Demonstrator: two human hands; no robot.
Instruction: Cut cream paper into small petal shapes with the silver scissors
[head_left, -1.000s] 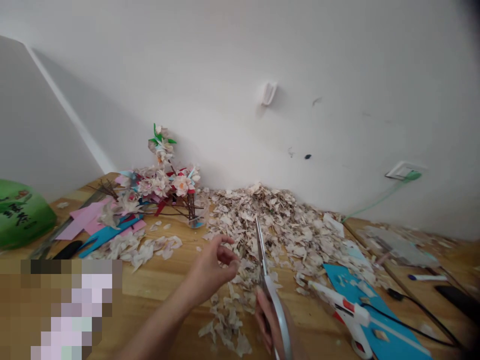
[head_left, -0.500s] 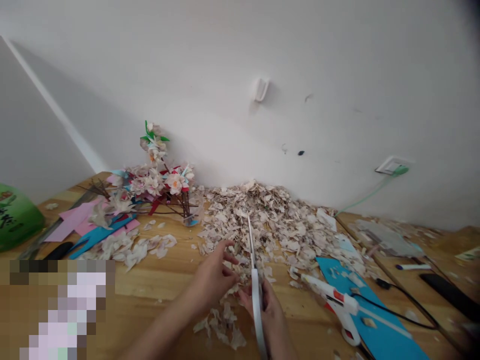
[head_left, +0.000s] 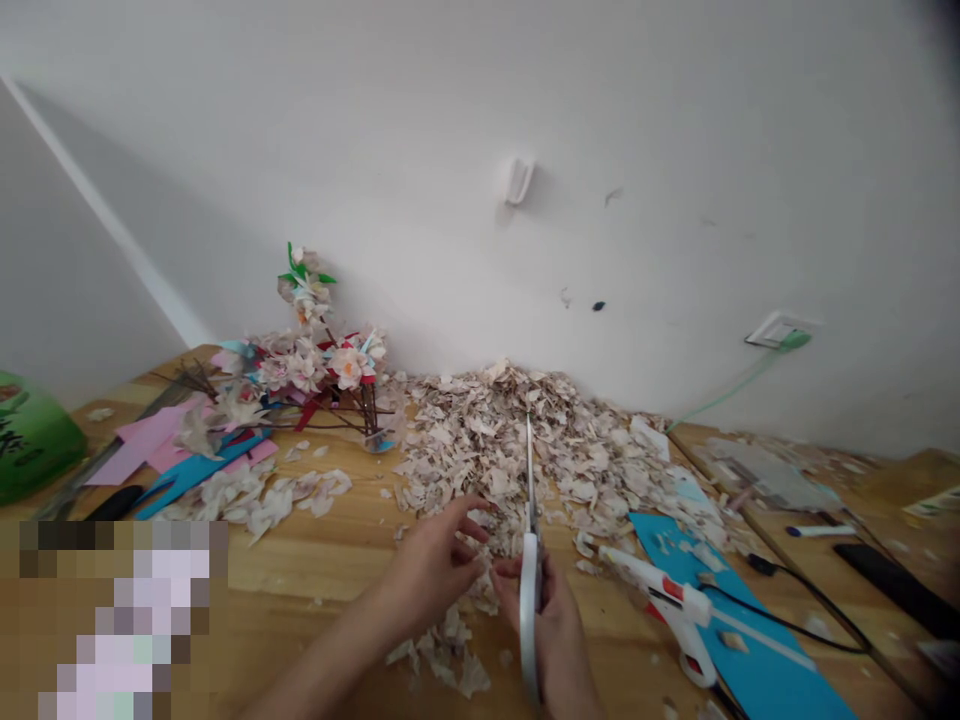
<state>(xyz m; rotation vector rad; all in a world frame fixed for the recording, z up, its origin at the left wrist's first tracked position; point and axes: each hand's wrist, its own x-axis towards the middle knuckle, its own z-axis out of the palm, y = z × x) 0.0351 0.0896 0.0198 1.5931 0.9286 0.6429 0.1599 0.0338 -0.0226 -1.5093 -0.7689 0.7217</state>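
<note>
My right hand (head_left: pixel 553 620) is closed around a pair of scissors (head_left: pixel 529 590). Their white-grey handle runs along the hand, and the narrow metal blade points away towards a heap of pale dried petals or flakes (head_left: pixel 480 430). Left of the scissors, my left hand (head_left: pixel 442 555) has its thumb and a finger drawn together near the right fingertips, while the other fingers are loosely bent. Whatever sits in that pinch is too small to make out. Below the hands, a few loose flakes (head_left: pixel 450 655) lie on the wooden table (head_left: pixel 330 590).
A white-and-red glue gun (head_left: pixel 675 595) rests on blue card (head_left: pixel 757 640) at right, its black cord alongside. Flowers on twigs (head_left: pixel 330 360) stand at back left near pink paper (head_left: pixel 150 435). A green container (head_left: pixel 34 430) is far left; a marker (head_left: pixel 821 531) lies right.
Both hands have shifted slightly right. The scissors moved with my right hand and now point more upright in view.
</note>
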